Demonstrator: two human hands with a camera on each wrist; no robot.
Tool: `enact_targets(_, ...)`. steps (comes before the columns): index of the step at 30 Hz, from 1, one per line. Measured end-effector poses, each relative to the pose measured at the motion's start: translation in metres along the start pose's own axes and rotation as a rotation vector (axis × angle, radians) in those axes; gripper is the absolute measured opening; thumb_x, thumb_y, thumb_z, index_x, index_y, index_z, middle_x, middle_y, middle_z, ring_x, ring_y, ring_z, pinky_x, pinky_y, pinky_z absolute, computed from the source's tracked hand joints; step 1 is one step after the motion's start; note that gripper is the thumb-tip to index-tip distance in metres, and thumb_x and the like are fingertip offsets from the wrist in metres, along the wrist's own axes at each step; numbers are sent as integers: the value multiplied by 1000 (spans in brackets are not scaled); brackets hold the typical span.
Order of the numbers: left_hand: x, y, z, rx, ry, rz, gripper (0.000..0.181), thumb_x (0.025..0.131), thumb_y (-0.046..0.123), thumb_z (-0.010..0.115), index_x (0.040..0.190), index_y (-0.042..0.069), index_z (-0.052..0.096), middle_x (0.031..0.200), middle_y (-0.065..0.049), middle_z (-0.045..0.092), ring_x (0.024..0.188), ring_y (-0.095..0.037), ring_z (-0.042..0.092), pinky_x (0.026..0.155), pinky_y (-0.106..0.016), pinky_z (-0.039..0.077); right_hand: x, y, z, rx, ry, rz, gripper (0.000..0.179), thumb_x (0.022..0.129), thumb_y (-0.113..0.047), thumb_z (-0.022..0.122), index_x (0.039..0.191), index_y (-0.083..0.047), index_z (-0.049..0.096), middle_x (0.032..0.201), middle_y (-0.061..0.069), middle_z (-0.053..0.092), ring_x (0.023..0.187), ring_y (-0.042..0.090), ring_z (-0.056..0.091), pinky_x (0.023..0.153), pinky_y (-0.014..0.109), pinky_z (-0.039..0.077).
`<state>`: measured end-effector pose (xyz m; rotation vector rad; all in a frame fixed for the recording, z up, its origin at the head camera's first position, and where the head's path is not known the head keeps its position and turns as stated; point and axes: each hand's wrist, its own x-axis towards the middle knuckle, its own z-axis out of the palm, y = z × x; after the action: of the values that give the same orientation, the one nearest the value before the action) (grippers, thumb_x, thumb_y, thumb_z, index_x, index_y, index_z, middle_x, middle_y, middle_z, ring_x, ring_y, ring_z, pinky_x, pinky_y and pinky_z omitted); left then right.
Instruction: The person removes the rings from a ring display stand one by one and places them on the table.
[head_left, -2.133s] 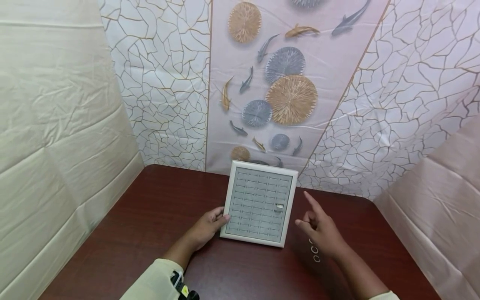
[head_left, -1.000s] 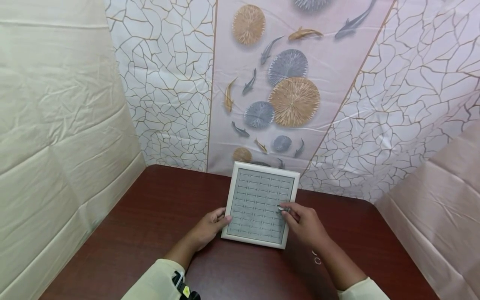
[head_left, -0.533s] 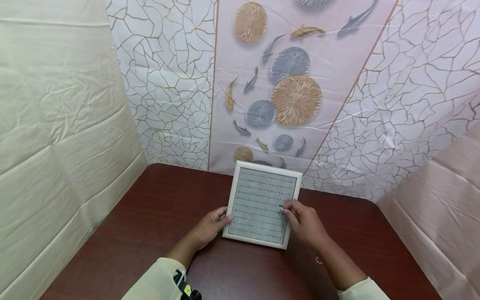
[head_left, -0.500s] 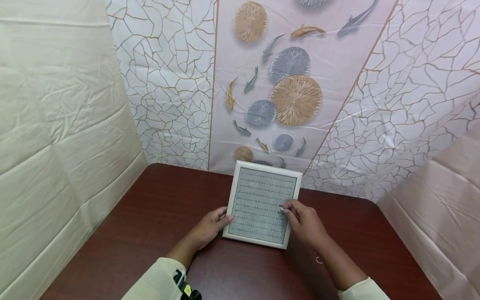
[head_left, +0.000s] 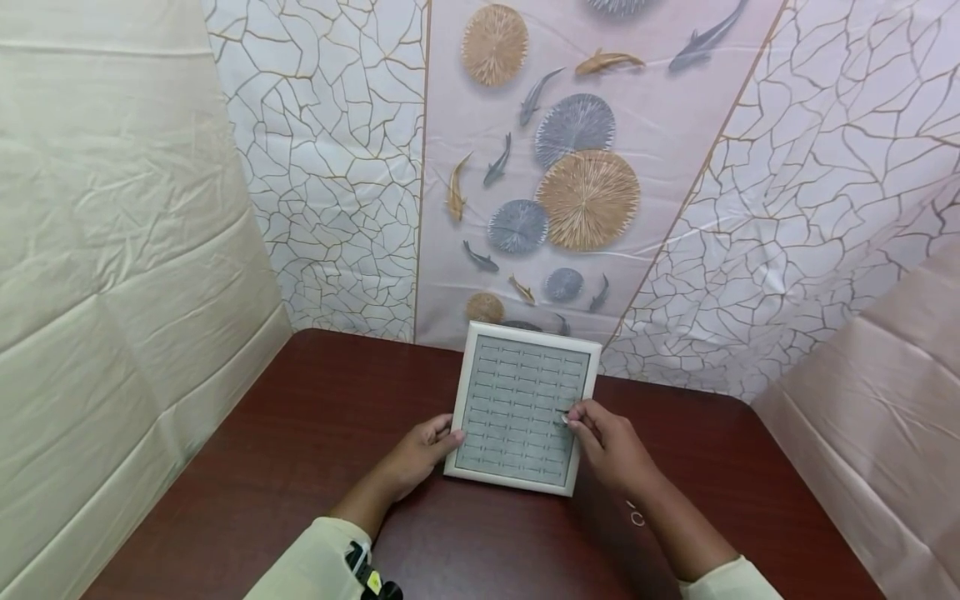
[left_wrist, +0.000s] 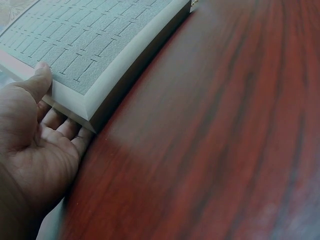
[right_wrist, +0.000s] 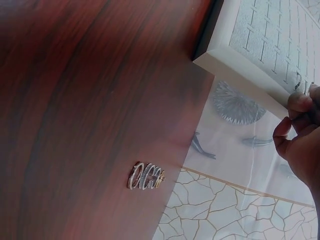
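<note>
The left hand (head_left: 414,457) grips the left edge of the display board (head_left: 513,404) while the right hand (head_left: 617,447) pinches a ring (head_left: 565,421) at its face near the right edge, where a slack pinch could drop it.

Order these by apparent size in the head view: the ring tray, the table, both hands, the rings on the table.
1. Table
2. Ring tray
3. Left hand and right hand: too alike to rank
4. Rings, partly hidden
</note>
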<state>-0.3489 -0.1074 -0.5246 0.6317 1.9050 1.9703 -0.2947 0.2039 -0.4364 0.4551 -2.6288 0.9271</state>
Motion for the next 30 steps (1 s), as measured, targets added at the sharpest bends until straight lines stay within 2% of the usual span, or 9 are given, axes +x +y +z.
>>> enact_targets(5, 1, -1, 0, 4, 1, 4, 57, 102, 36, 54, 150, 10, 38, 139, -12, 60, 121, -20, 62, 99, -31, 52, -3, 3, 0, 17, -7, -10, 14, 102, -27, 57, 100, -13, 58, 68, -6, 48, 54, 4, 41, 50, 22, 41)
enact_targets(13, 1, -1, 0, -7, -4, 4, 55, 103, 33, 54, 149, 8, 39, 139, -14, 60, 120, -20, 63, 99, -30, 52, -7, 7, -3, 29, 4, -28, 8, 100, -20, 60, 101, -12, 60, 65, -7, 49, 52, 2, 38, 49, 23, 40)
enact_targets(22, 0, 2, 3, -4, -7, -6, 55, 103, 31, 53, 150, 8, 38, 141, -16, 58, 122, -22, 62, 99, -31, 52, -24, 17, -10, 16, 23, 27, 9, 99, -23, 62, 100, -14, 59, 64, -8, 43, 52, 2, 37, 50, 22, 39)
enact_targets(30, -1, 2, 0, 24, 5, -32, 58, 101, 38, 54, 151, 14, 37, 142, -9, 58, 126, -20, 60, 103, -33, 49, -38, 30, -17, 38, 12, 133, 4, 96, -20, 67, 98, -17, 68, 57, -9, 35, 48, 0, 32, 46, 22, 37)
